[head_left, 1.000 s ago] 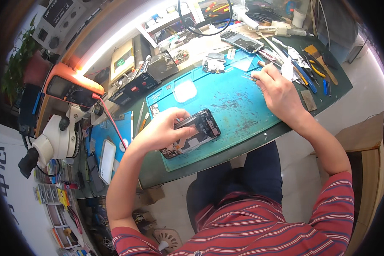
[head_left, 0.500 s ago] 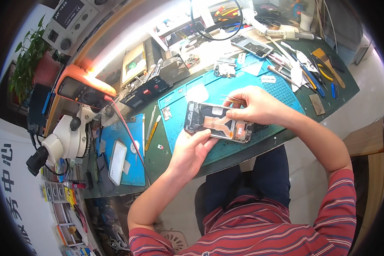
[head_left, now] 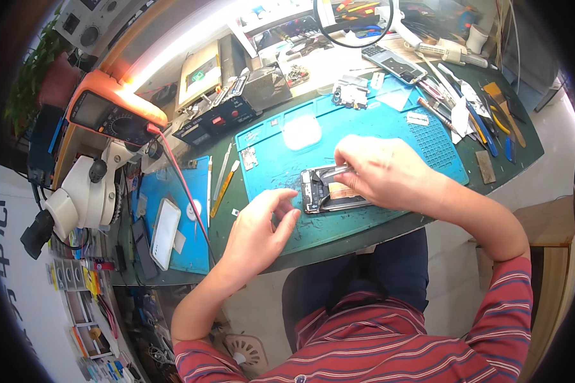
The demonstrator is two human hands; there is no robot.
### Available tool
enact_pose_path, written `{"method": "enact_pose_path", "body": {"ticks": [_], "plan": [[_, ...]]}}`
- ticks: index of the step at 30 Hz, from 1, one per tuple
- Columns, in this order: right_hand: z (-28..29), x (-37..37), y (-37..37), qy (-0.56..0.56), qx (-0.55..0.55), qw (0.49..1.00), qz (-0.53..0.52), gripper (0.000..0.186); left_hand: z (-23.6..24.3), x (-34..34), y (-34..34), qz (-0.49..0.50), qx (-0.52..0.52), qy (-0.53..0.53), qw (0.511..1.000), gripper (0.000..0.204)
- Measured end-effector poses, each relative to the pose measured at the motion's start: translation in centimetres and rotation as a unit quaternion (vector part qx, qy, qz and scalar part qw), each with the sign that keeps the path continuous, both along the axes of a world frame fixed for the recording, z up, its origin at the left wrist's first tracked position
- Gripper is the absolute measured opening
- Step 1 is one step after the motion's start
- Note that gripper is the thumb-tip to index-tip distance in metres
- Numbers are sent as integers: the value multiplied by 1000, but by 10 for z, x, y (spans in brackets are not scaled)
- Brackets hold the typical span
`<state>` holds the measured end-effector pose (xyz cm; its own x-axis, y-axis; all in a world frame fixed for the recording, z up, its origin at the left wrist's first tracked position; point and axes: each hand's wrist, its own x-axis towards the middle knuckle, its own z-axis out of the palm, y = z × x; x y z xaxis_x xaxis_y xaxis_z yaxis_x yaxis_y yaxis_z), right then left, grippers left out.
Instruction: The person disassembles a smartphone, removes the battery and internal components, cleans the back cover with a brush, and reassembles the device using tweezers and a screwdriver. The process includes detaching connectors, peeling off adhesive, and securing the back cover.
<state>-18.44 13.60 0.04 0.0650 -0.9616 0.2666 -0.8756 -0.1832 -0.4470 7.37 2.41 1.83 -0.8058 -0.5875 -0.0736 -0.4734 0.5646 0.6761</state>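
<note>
First, at far left, an orange multimeter [head_left: 116, 117] stands near a white microscope [head_left: 85, 189]. Next, the left hand [head_left: 257, 228] is empty, thumb and fingers parted, just beside the opened smartphone [head_left: 324, 198], which lies on the blue work mat [head_left: 269, 180]. Above its right portion, the right hand [head_left: 386, 173] bends its fingers together; I cannot tell what they grip.

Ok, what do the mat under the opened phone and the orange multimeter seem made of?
Blue mat: probably matte silicone or rubber, given its moulded grid and recesses.
Orange multimeter: likely plastic, perhaps rubber; smooth, rounded casing, gloss uncertain under lamplight.
</note>
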Motion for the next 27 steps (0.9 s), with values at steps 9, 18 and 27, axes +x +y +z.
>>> {"method": "enact_pose_path", "body": {"ticks": [9,18,27], "plan": [[-11,5,-13,79,-30,996,32,15,-18,-27,-28,-110,-113,143,977,52],[-18,-1,-25,20,-41,996,75,17,-25,-44,-53,-219,-193,134,947,50],[-22,-1,-23,4,-52,997,61,18,-37,-44,-65,-233,-240,199,921,27]]}}
